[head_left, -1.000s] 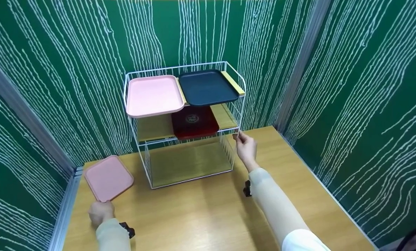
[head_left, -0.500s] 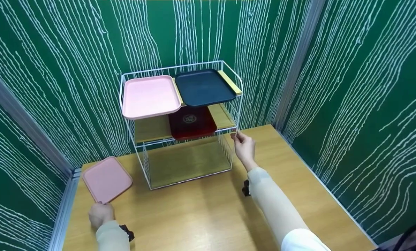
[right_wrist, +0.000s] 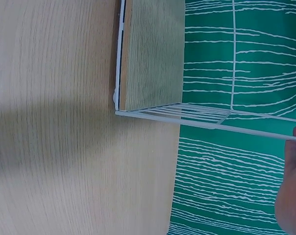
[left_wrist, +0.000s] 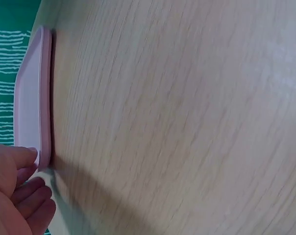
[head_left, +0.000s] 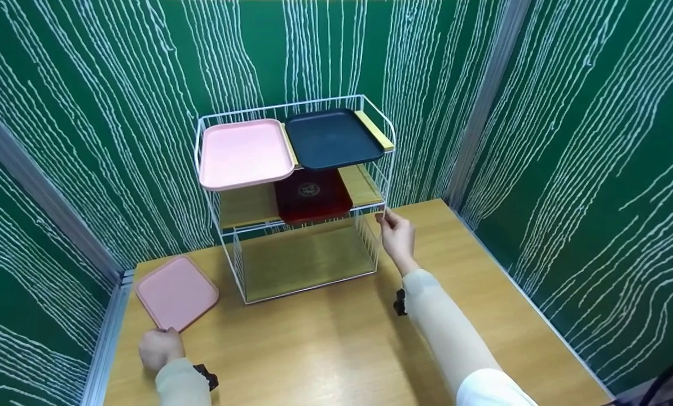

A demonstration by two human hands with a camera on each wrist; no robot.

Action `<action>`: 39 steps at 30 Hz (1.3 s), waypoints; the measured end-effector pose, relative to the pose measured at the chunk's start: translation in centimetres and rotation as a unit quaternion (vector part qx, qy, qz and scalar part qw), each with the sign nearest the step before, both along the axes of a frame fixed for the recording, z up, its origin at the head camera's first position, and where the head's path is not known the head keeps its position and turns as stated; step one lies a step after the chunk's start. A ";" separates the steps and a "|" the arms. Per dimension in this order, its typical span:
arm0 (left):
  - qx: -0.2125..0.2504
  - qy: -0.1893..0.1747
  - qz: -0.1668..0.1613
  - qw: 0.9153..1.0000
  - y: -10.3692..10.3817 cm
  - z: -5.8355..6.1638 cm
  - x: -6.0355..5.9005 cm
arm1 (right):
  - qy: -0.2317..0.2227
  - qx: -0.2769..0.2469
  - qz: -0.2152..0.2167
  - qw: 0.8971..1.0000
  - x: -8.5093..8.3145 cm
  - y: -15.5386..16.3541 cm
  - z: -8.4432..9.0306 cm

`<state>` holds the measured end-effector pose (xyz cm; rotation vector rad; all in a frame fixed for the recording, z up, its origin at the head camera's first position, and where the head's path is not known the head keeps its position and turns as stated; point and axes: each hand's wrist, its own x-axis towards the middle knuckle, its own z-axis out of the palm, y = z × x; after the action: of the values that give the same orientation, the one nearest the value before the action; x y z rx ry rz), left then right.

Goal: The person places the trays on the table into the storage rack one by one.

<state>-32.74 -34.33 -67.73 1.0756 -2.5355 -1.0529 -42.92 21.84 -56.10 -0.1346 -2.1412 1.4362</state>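
Note:
A white wire rack [head_left: 373, 242] with three wooden shelves stands at the back of the wooden table [head_left: 325, 349]. My right hand [head_left: 395, 235] pinches the rack's front right post at the middle shelf; in the right wrist view the rack [right_wrist: 207, 122] runs to my fingers [right_wrist: 295, 142] at the frame's edge. A pink tray [head_left: 177, 292] lies flat on the table at the left. My left hand [head_left: 158, 348] grips its near corner, and the left wrist view shows my fingers [left_wrist: 20, 159] on the pink tray's [left_wrist: 33, 98] edge.
On the top shelf sit a pink tray [head_left: 246, 152] and a dark blue tray [head_left: 331, 138] side by side. A dark red tray [head_left: 312, 196] lies on the middle shelf. The bottom shelf [head_left: 305, 262] holds nothing. Green patterned walls close in on three sides.
The view shifted slightly. My left hand with the pink tray's corner has drawn a little nearer on the table. The right hand stays on the rack post.

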 end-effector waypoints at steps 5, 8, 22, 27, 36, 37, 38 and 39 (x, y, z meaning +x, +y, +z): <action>0.038 -0.009 0.027 0.999 0.0 -0.1 0.1 | -0.008 -0.005 0.008 1.000 0.2 0.0 0.1; 0.041 -0.022 0.022 0.999 0.1 0.0 0.0 | 0.001 0.006 0.002 1.000 0.1 0.2 0.1; 0.059 -0.046 0.038 0.996 0.9 1.3 1.2 | 0.010 -0.005 0.012 1.000 0.2 0.3 -0.1; 0.048 -0.028 0.041 0.998 0.6 0.8 1.7 | -0.003 0.001 0.010 1.000 0.2 0.2 -0.2; 0.143 0.038 0.131 0.980 0.3 -0.1 2.2 | -0.004 -0.001 0.012 1.000 0.2 0.1 -0.2; 0.159 0.058 0.139 0.976 0.3 -0.2 2.2 | -0.002 0.001 0.010 1.000 0.2 0.1 -0.1; 0.174 0.075 0.145 0.971 0.3 -0.2 2.2 | -0.001 0.003 0.009 1.000 0.2 0.2 0.0; 0.188 0.089 0.150 0.967 0.4 -0.2 2.2 | 0.000 0.003 0.008 1.000 0.1 0.3 0.1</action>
<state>-30.52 -33.95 -67.90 1.3354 -1.9983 -1.4974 -42.78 22.12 -56.03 -0.1160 -2.1515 1.4379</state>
